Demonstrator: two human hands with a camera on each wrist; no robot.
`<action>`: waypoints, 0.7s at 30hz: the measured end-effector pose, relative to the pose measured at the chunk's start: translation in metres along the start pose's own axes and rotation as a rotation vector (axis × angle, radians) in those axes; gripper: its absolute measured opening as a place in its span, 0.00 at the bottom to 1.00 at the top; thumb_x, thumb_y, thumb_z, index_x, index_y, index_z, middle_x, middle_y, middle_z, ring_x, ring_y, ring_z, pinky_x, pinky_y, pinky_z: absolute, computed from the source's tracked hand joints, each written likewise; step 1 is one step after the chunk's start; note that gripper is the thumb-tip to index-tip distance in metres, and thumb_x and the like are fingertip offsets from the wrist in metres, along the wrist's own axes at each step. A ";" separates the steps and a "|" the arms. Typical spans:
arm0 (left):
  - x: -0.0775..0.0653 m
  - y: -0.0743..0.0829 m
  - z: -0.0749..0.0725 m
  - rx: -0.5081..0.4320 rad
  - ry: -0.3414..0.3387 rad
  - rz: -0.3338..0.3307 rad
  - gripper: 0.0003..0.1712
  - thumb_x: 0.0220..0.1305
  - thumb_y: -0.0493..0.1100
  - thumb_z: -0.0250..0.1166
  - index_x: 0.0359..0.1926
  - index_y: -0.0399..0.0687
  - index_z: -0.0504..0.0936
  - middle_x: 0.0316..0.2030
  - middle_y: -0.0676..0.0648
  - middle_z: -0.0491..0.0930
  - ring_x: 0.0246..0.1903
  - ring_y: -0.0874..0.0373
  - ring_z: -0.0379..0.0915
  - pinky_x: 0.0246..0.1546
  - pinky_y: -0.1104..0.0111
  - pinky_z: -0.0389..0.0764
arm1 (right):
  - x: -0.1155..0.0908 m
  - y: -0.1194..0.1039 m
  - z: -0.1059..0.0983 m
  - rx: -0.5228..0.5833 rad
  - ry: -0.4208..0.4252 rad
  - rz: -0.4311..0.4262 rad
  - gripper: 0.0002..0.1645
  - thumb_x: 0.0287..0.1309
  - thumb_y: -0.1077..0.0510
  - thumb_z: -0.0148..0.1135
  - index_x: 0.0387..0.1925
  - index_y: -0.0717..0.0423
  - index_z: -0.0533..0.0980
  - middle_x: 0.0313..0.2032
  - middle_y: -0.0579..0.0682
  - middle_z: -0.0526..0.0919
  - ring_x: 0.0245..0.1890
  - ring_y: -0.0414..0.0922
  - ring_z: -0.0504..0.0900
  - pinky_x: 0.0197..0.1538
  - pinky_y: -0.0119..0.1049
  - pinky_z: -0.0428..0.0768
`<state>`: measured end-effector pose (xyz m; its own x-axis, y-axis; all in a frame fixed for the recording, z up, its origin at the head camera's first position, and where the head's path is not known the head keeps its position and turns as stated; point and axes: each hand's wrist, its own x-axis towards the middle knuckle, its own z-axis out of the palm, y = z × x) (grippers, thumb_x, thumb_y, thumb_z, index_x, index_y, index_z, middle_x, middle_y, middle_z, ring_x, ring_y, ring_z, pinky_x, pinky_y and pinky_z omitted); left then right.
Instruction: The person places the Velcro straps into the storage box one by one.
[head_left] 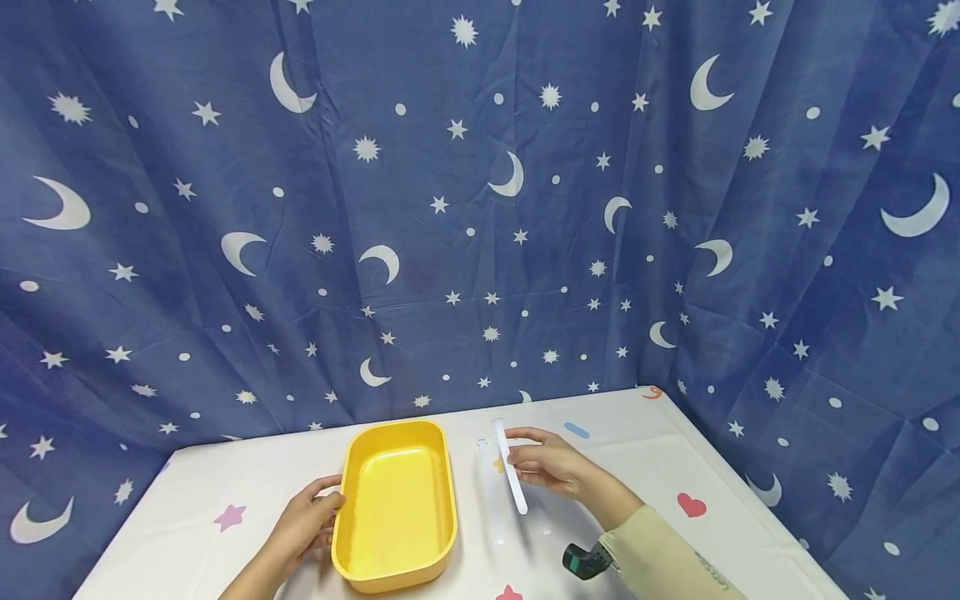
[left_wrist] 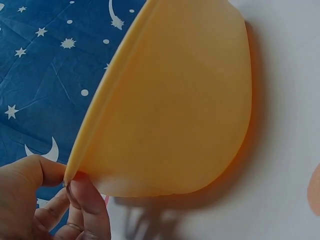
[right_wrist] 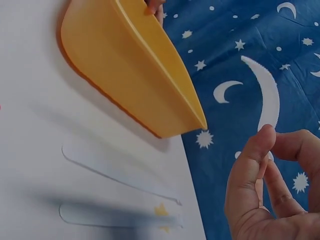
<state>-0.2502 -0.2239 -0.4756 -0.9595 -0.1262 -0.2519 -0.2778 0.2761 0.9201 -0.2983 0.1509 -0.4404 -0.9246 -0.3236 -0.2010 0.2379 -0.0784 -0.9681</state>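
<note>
A deep yellow plastic tub [head_left: 396, 517] with rounded corners stands on the table. My left hand [head_left: 303, 521] is at its left side; in the left wrist view thumb and fingers pinch the tub's rim [left_wrist: 95, 115]. To the right of the tub, my right hand [head_left: 551, 465] holds a long, thin white strip [head_left: 516, 487] above the table. The right wrist view shows the strip [right_wrist: 270, 95] curving upward, its edge finely toothed, pinched between thumb and fingers. Under it, clear strips [right_wrist: 117, 175] with rounded ends lie flat on the table, one showing a yellow star through it.
The white tablecloth [head_left: 247, 475] carries printed shapes, among them a red heart [head_left: 691, 505] and a pink star [head_left: 230, 517]. A blue curtain [head_left: 450, 275] with moons and stars hangs behind and to the sides. A dark device [head_left: 587, 561] sits at the right wrist.
</note>
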 end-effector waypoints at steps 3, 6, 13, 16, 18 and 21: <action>0.000 0.000 0.000 -0.002 0.001 0.000 0.32 0.62 0.42 0.57 0.67 0.38 0.66 0.36 0.43 0.78 0.26 0.58 0.76 0.23 0.69 0.79 | 0.001 0.000 0.003 0.003 -0.019 -0.001 0.36 0.55 0.68 0.61 0.66 0.67 0.64 0.41 0.53 0.75 0.31 0.38 0.78 0.36 0.26 0.81; 0.001 -0.001 0.001 0.002 0.004 0.006 0.32 0.62 0.42 0.57 0.67 0.38 0.66 0.37 0.43 0.79 0.26 0.58 0.77 0.22 0.70 0.78 | 0.002 0.002 0.006 0.004 -0.028 0.001 0.35 0.56 0.67 0.61 0.66 0.66 0.64 0.38 0.51 0.76 0.29 0.37 0.78 0.35 0.26 0.81; 0.002 -0.001 0.001 0.014 0.002 0.008 0.32 0.63 0.43 0.57 0.67 0.39 0.66 0.34 0.45 0.78 0.21 0.60 0.73 0.17 0.73 0.72 | 0.003 0.001 0.016 0.005 -0.035 -0.001 0.36 0.56 0.67 0.61 0.66 0.65 0.64 0.35 0.50 0.77 0.29 0.37 0.79 0.34 0.27 0.82; 0.002 -0.001 0.001 0.013 -0.001 0.006 0.32 0.63 0.43 0.57 0.67 0.39 0.66 0.34 0.45 0.78 0.22 0.60 0.74 0.18 0.73 0.73 | 0.004 0.001 0.019 0.006 -0.040 0.000 0.36 0.55 0.67 0.62 0.66 0.64 0.64 0.35 0.49 0.78 0.30 0.38 0.80 0.35 0.28 0.82; 0.001 -0.001 0.001 0.016 -0.002 0.005 0.32 0.63 0.43 0.57 0.67 0.39 0.66 0.34 0.45 0.78 0.22 0.60 0.74 0.18 0.73 0.73 | 0.005 0.002 0.020 0.005 -0.042 0.000 0.36 0.55 0.67 0.62 0.66 0.64 0.64 0.34 0.49 0.79 0.30 0.39 0.81 0.35 0.28 0.82; 0.001 -0.001 0.000 0.029 -0.003 0.008 0.32 0.63 0.43 0.57 0.68 0.39 0.66 0.35 0.45 0.78 0.21 0.60 0.73 0.16 0.74 0.69 | 0.006 0.002 0.023 0.001 -0.036 0.003 0.35 0.55 0.67 0.62 0.66 0.63 0.65 0.35 0.50 0.79 0.31 0.39 0.81 0.36 0.29 0.83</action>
<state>-0.2509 -0.2241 -0.4768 -0.9617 -0.1214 -0.2457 -0.2717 0.3045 0.9129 -0.2967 0.1273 -0.4398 -0.9124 -0.3579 -0.1986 0.2413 -0.0782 -0.9673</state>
